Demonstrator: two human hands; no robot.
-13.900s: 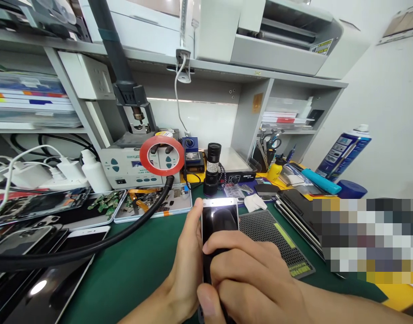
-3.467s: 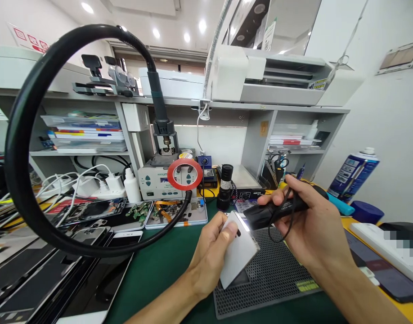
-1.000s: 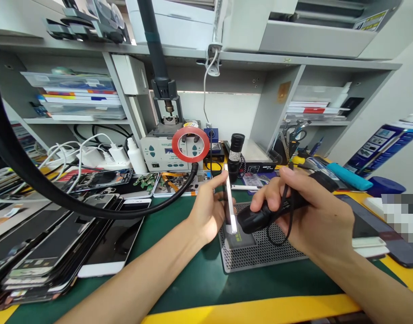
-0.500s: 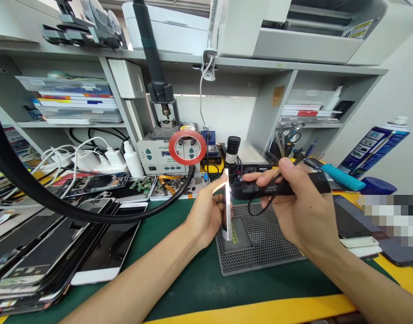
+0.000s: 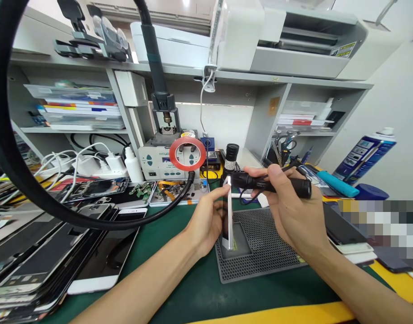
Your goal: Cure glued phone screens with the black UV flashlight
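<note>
My left hand point(image 5: 206, 220) is closed around a phone point(image 5: 230, 220) with a white frame, held upright and seen nearly edge-on. The fingers behind it are partly hidden. In my right hand point(image 5: 294, 211) is a black flashlight point(image 5: 301, 187), its front end pointing left at the phone's upper edge. A bright spot of light shows there, and a thin cord loops from the flashlight. Below the phone lies a grey perforated mat point(image 5: 270, 245) with a recessed rectangle. Behind it stands a second black cylinder point(image 5: 231, 155) with a silvery band.
Phone screens point(image 5: 54, 252) are stacked at the left, beside a white-framed phone point(image 5: 107, 252). A thick black hose point(image 5: 92, 221) arcs across the left side. Red tape point(image 5: 174, 154) hangs before a soldering station point(image 5: 152, 164). A blue spray can point(image 5: 365, 155) leans at the right.
The flashlight's front end has risen and its rear end has dropped and moved left. The glow along the phone's edge has shrunk to a small spot near the top. The view has tilted up slightly.
</note>
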